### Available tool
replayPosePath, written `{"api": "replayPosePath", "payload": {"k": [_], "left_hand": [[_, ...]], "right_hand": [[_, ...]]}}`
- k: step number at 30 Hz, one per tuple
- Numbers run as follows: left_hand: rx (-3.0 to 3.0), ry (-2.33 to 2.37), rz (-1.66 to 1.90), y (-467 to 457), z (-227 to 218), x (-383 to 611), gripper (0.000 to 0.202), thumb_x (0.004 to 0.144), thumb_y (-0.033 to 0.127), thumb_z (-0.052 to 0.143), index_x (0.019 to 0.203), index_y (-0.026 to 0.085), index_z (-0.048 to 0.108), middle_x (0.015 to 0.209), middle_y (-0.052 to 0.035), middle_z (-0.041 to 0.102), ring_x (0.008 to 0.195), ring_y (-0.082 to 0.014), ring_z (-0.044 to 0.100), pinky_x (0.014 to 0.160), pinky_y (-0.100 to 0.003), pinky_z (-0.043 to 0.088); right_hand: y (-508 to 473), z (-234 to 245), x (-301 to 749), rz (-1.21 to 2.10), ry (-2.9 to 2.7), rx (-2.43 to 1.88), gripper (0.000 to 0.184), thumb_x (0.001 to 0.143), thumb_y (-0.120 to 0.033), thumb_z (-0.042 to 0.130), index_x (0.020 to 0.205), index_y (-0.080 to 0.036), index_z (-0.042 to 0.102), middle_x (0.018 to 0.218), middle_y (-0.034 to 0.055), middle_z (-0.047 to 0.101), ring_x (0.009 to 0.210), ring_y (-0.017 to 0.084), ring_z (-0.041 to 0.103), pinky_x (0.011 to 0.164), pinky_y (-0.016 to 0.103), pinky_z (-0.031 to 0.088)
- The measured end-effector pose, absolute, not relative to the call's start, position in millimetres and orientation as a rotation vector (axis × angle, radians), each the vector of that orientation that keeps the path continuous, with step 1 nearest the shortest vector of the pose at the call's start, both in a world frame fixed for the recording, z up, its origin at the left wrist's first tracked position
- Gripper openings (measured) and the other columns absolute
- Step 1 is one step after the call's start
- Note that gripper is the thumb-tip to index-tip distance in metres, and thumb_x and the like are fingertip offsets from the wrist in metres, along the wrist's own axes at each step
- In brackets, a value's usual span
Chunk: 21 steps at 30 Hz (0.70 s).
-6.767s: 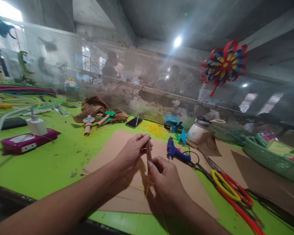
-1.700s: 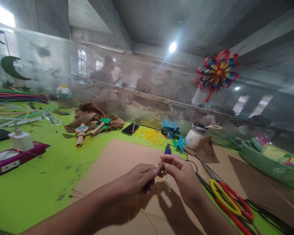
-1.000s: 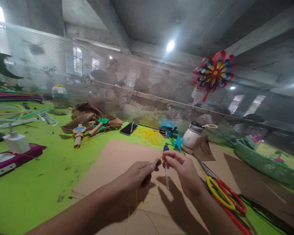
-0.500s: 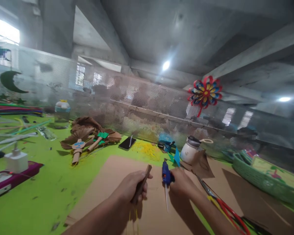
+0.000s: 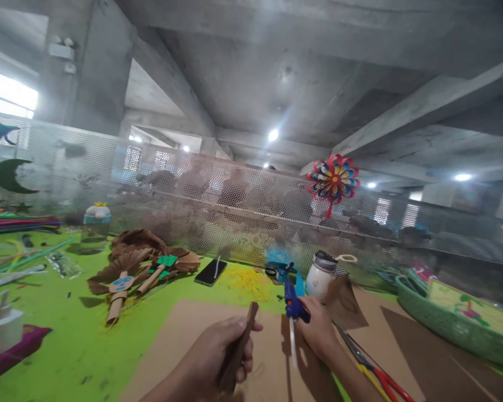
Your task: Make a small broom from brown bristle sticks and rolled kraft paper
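My left hand (image 5: 220, 352) is closed around a narrow brown strip (image 5: 245, 340), which looks like folded paper or card and tilts up to the right. In my right hand (image 5: 318, 329) is a blue glue gun (image 5: 292, 301), nozzle pointing away from me, with a whitish glue stick (image 5: 293, 346) poking out of its rear. Both hands are over a sheet of brown cardboard (image 5: 180, 329), the glue gun a little apart from the strip. Scissors (image 5: 358, 354) with red and yellow handles lie beside my right forearm.
Paper figures (image 5: 121, 285), a phone (image 5: 210, 272), yellow shreds (image 5: 243, 282) and a white jar (image 5: 318, 276) stand or lie behind the cardboard. A green basket (image 5: 444, 318) is at right, a purple power strip (image 5: 19, 352) at left. A perforated screen (image 5: 171, 190) closes the back.
The view has tilted upward, so the table sits lower. The glue gun is raised, reaching farther forward near the blue items. My left hand still holds the brown strip.
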<state>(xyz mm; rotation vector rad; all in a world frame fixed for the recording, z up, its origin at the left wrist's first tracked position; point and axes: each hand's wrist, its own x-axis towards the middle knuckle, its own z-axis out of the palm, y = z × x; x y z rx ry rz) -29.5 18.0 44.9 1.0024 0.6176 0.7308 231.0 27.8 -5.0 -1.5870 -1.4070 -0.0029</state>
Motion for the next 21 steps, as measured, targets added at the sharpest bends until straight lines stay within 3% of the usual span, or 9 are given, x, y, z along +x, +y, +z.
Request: {"api": "replayPosePath", "payload": {"k": [6,9,13,17,21], "left_hand": [[1.098,0.669,0.695,30.2,36.1,-20.3,0.025,0.086,0.032,0.044,0.09,0.012,0.059,0.052,0.0022,0.052,0.044,-0.0093,0.049,0.044,-0.019,0.034],[1.041,0.738,0.708,49.3,8.0,-13.5,0.024,0.081,0.033,0.047,0.086,0.012,0.058,0.049,0.0015,0.052,0.043,-0.0122,0.053,0.042,-0.02,0.034],[0.999,0.737,0.685,60.5,-16.7,-15.9,0.025,0.076,0.036,0.053,0.084,0.012,0.058,0.05,0.0011,0.053,0.045,-0.012,0.054,0.043,-0.019,0.035],[0.984,0.712,0.64,53.9,-15.5,-22.8,0.027,0.08,0.034,0.05,0.093,0.013,0.06,0.055,0.0009,0.056,0.043,-0.0105,0.051,0.043,-0.02,0.037],[0.925,0.688,0.649,43.7,-9.3,-21.5,0.025,0.08,0.034,0.053,0.09,0.013,0.062,0.056,0.0009,0.055,0.046,-0.01,0.051,0.044,-0.019,0.038]], "right_hand": [[10.2,19.4,242.9,0.302,-1.218,-1.409,0.034,0.076,-0.045,0.059,0.089,-0.015,0.067,0.078,0.0075,0.069,0.073,0.024,0.065,0.064,0.032,0.051],[-6.8,36.2,229.8,0.472,-1.197,-1.291,0.04,0.082,-0.052,0.056,0.095,-0.015,0.066,0.084,0.008,0.071,0.078,0.022,0.067,0.069,0.031,0.051],[-32.1,51.6,205.0,0.862,-1.225,-1.191,0.039,0.084,-0.052,0.057,0.085,-0.014,0.068,0.082,0.0091,0.07,0.076,0.021,0.067,0.073,0.032,0.049],[-57.1,55.5,194.3,0.874,-1.487,-1.292,0.042,0.089,-0.051,0.051,0.084,-0.014,0.07,0.086,0.0104,0.07,0.081,0.021,0.064,0.073,0.031,0.046],[-74.2,52.3,197.0,0.726,-1.54,-1.569,0.047,0.087,-0.057,0.048,0.082,-0.017,0.071,0.081,0.0085,0.068,0.064,0.016,0.056,0.051,0.023,0.041]]}}
